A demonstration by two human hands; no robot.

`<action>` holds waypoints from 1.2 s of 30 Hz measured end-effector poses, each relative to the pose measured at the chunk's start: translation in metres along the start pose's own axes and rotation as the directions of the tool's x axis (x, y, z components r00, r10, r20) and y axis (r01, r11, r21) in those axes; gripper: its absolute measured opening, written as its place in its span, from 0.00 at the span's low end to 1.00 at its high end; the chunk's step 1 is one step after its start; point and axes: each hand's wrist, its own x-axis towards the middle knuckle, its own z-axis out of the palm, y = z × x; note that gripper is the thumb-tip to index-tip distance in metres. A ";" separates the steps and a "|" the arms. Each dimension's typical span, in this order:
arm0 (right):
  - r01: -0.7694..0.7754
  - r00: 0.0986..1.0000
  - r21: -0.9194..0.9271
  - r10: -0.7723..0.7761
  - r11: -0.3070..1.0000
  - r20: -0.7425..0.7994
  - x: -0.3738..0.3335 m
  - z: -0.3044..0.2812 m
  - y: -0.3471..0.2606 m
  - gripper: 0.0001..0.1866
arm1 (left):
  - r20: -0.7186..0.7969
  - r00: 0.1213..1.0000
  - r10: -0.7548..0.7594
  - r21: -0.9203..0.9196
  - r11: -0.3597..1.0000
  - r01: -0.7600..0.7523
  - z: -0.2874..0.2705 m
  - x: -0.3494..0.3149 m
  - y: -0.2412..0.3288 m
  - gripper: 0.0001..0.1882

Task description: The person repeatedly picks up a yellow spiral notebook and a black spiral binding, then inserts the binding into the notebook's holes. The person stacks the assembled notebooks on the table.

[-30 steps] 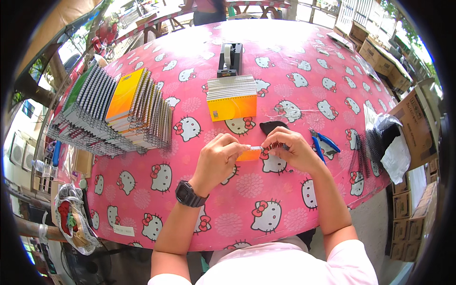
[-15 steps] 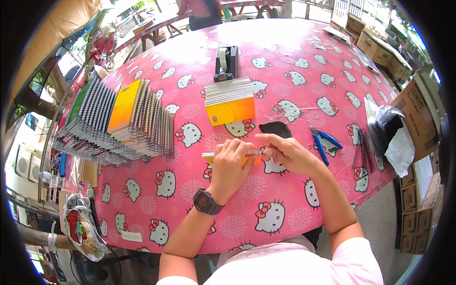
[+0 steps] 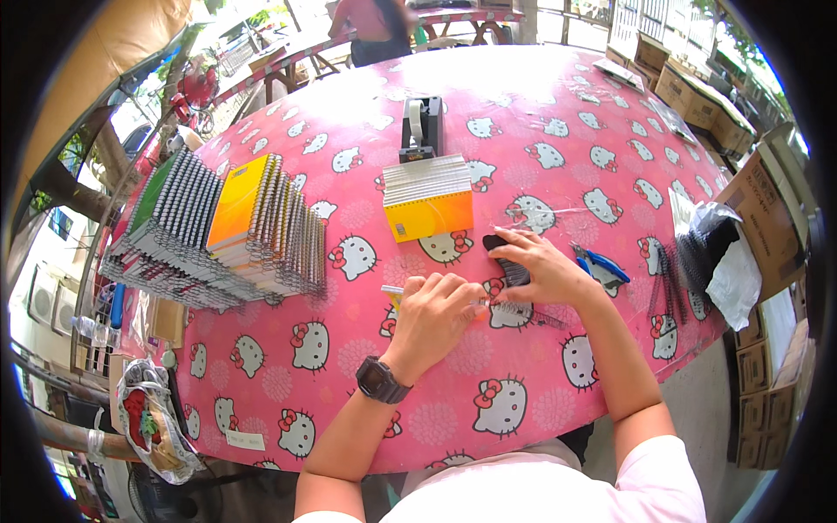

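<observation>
My left hand is closed on a small notebook, its pale page edge and a bit of yellow cover showing at the left of the fingers. A thin wire coil lies on the table at the right of the notebook; whether it is threaded into the notebook I cannot tell. My right hand curls over a dark, ribbed black object, thumb on the near side and fingers on the far side. Just beyond the hands stands a row of yellow notebooks with white page edges up.
Stacks of coil-bound notebooks stand at the left. A black tape dispenser is behind the yellow row. Blue-handled pliers, black coils and crumpled white plastic lie at the right. Cardboard boxes stand beyond the table edge.
My right hand has left the notebook, moved right and away from me, and come over the black object. My left hand stays on the notebook. The view has shifted slightly.
</observation>
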 end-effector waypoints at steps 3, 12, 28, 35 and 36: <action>-0.124 0.975 -0.136 0.146 0.983 0.167 0.004 -0.012 -0.005 0.42 | 0.000 1.000 0.007 0.047 0.999 -0.007 0.000 -0.003 -0.005 0.10; -0.158 0.987 0.070 0.161 0.985 -0.029 0.007 0.005 0.005 0.33 | -0.094 0.994 0.056 0.048 0.997 -0.052 0.005 -0.006 -0.014 0.12; -0.339 0.935 0.440 0.244 0.831 0.259 0.008 -0.005 -0.025 0.31 | -0.036 0.998 -0.052 0.019 0.998 0.053 -0.010 -0.016 -0.033 0.21; -0.311 0.947 0.490 0.222 0.814 0.232 0.008 0.003 -0.025 0.33 | -0.034 0.992 -0.121 -0.008 0.993 0.121 -0.003 -0.019 -0.031 0.42; -0.275 0.959 0.339 0.232 0.900 0.162 0.007 0.005 -0.021 0.34 | -0.035 0.991 -0.131 -0.011 0.991 0.131 -0.003 -0.018 -0.032 0.44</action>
